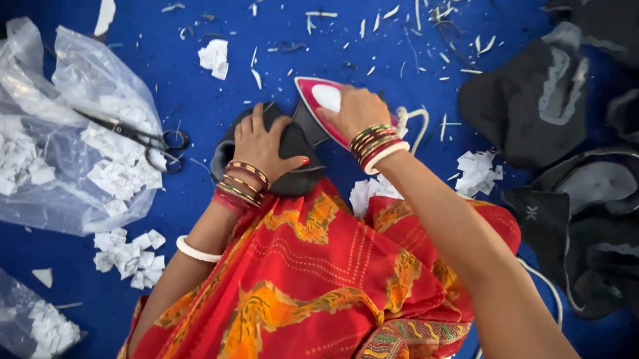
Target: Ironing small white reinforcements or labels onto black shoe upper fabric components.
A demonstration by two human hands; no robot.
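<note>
Glossy plastic iron [323, 102]; matt dark cloth piece [291, 159]; blue cloth surface [192, 90].

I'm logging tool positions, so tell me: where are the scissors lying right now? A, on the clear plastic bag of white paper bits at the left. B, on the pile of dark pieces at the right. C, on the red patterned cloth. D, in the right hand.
A: the scissors lie on the clear plastic bag, while the right hand grips the iron.

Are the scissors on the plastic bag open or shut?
Shut, or nearly so. The scissors lie flat on the clear plastic bag with the blades together in one dark line; the two handle loops sit side by side.
</note>
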